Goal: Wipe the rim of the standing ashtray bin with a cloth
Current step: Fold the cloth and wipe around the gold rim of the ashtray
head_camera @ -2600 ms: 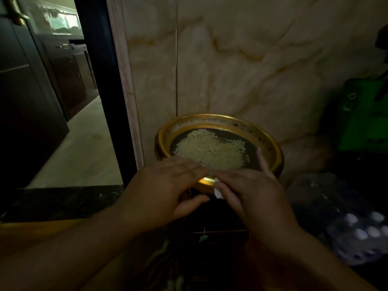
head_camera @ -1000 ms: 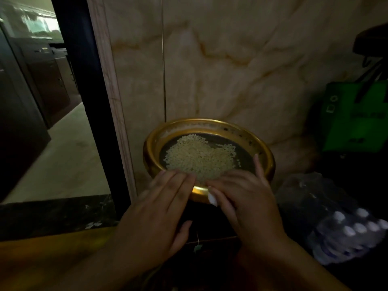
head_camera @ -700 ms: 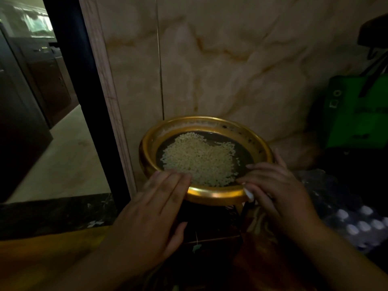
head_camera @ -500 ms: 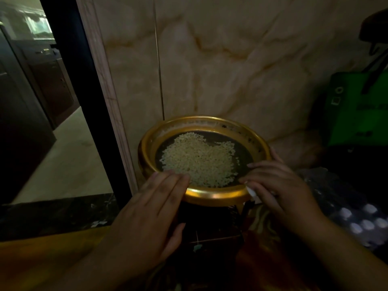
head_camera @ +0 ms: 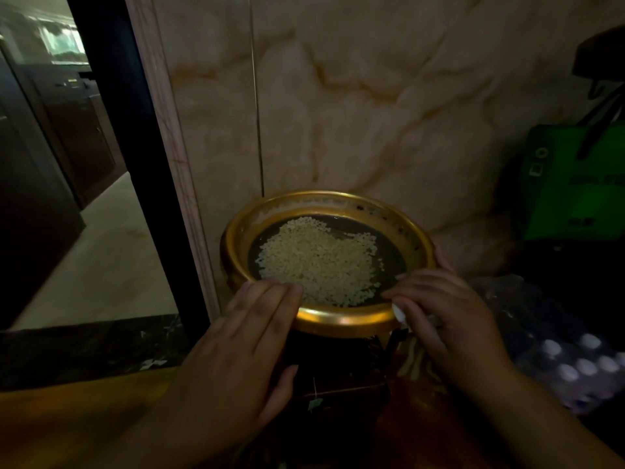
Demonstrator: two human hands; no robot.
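Note:
The standing ashtray bin has a round gold rim [head_camera: 341,318] around a dark tray holding pale gravel [head_camera: 318,262], on a dark body [head_camera: 334,384]. My left hand [head_camera: 236,350] lies flat on the rim's near left side, fingers together, holding nothing. My right hand [head_camera: 443,313] is curled over the rim's near right side, pressing a small white cloth [head_camera: 399,313] against it. Only a bit of the cloth shows under the fingers.
A beige marble wall [head_camera: 372,113] stands right behind the bin. A dark door frame [head_camera: 135,164] and a corridor floor [head_camera: 101,265] lie to the left. A green bag [head_camera: 575,184] and a shrink-wrapped pack of bottles [head_camera: 575,363] sit to the right.
My right hand has slid with the cloth along the near rim from its middle to the right side. My left hand has stayed on the left side of the rim.

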